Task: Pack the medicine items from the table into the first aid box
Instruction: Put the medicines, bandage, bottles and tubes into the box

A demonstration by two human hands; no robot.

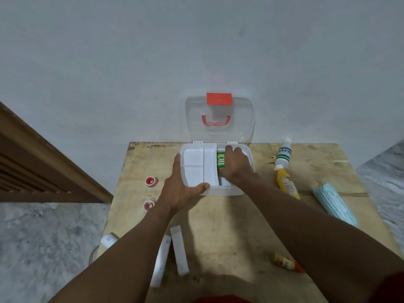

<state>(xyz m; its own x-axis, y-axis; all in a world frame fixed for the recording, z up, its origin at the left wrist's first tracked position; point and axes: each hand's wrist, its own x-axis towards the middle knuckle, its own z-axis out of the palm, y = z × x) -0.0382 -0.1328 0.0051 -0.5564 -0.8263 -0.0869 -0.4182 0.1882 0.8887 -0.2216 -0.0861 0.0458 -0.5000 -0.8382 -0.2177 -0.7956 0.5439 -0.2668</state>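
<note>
A white first aid box [223, 190] stands open at the table's far edge, its clear lid [219, 132] with a red latch and handle leaning on the wall. My left hand [180, 191] grips the box's front left corner, beside the white divided tray [199, 167] inside. My right hand [235, 165] reaches into the right part of the box and rests on a green packet [220, 161]. On the table lie a white bottle [283, 155], a yellow bottle [286, 182], a pack of blue masks [334, 203], a small red-and-yellow tube [286, 263], two red tape rolls [150, 181] and several white strips [179, 250].
The wooden table [229, 226] stands against a pale wall. Marbled floor shows on both sides, and a brown wooden door frame [43, 162] is at the left. One white strip [107, 240] sits at the table's left edge.
</note>
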